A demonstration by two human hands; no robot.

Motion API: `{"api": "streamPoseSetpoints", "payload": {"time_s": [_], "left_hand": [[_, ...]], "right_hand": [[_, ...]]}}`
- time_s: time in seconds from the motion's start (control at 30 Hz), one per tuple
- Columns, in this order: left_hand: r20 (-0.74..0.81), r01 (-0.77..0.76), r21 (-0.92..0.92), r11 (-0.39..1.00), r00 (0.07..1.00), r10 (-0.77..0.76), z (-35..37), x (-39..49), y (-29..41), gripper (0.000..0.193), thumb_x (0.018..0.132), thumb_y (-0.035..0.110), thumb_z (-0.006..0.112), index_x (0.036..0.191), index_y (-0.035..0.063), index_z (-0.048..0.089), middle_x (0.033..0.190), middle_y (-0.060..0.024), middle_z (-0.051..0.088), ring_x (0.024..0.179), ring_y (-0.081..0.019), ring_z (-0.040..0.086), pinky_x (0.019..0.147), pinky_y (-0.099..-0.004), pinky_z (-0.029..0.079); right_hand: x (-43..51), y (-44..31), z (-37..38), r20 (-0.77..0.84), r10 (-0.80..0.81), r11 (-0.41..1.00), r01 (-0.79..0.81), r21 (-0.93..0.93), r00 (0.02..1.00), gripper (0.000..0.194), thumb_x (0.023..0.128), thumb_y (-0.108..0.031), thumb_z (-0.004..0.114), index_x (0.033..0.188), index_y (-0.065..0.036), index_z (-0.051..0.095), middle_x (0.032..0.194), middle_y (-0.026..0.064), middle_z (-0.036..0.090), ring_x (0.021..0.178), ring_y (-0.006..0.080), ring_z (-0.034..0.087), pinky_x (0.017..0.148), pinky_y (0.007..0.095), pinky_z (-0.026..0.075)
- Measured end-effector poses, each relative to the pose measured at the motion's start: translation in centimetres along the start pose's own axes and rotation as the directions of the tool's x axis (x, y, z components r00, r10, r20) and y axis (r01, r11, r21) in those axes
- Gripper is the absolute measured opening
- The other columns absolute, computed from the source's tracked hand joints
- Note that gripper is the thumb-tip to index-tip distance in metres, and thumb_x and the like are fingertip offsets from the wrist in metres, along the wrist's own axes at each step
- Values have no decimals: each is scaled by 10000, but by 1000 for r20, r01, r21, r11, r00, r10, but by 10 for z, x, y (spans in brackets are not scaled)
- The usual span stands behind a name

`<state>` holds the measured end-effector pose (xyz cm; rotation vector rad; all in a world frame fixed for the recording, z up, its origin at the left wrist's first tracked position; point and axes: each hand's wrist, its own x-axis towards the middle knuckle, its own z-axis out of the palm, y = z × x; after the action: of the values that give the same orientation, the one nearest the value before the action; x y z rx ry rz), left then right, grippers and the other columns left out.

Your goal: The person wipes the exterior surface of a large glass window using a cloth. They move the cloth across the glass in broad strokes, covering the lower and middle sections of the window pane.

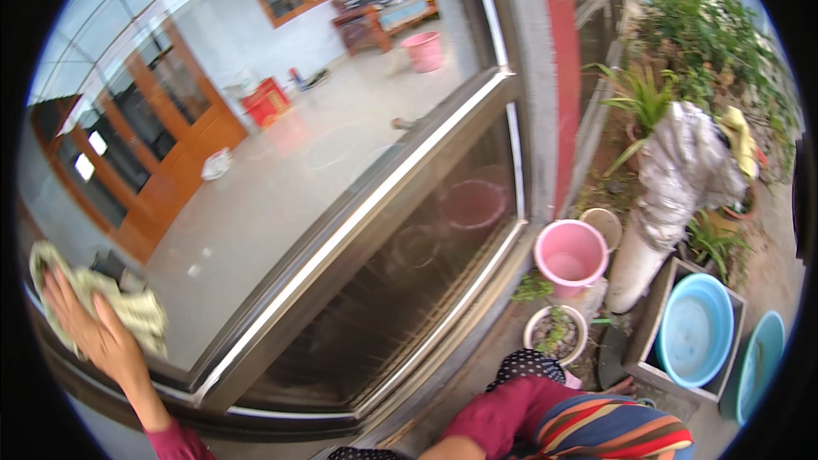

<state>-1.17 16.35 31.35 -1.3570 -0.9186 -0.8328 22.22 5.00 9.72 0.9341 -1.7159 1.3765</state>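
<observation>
At the far left, my left hand [96,332] lies spread over a crumpled pale green cloth [137,316], against the lower corner of a large window pane [275,185]. The fingers partly cover the cloth, and its loose end hangs to the right of my thumb. A dark metal window frame [358,204] with bright edges runs diagonally beside it. My right hand is out of view; only a bare forearm and a maroon sleeve [498,412] show at the bottom. A lower dark pane [383,281] reflects a pink bucket.
Right of the frame stand a pink bucket [571,255], a round planter [555,335], a blue basin [695,330] in a box [645,338], another basin [757,364], a wrapped bundle [677,172] and plants [709,38]. Beyond the glass are wooden doors [172,191] and a red box [265,102].
</observation>
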Motion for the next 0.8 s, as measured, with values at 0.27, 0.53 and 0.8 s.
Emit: {"api": "streamPoseSetpoints", "payload": {"time_s": [0.27,0.53,0.8], "left_hand": [[245,13,-184,983,969,33,-39,-84,50,740,850,230,688,1496,59,372,1557,-213,316,1479,-398,191,1195,-513,130],[329,-407,-366,837,784,526,-43,-48,19,564,834,67,586,1391,76,495,1476,-130,456,1427,-330,352,1182,-511,233],[-79,-255,103,961,961,264,-14,129,-84,557,900,234,676,1413,157,475,1500,-136,428,1419,-381,340,1145,-557,274]], "right_hand": [[17,16,53,-103,-55,994,64,84,993,451,1003,-98,498,1432,7,408,1385,233,496,1329,308,457,1036,414,441],[-18,-42,21,-775,-21,954,-219,-205,632,526,983,-74,504,1474,8,336,1323,301,551,1164,370,611,957,446,506],[-87,1,-30,-904,-28,853,-461,-244,427,309,1011,-106,522,1291,18,558,1019,154,717,847,177,702,747,270,537]]}}
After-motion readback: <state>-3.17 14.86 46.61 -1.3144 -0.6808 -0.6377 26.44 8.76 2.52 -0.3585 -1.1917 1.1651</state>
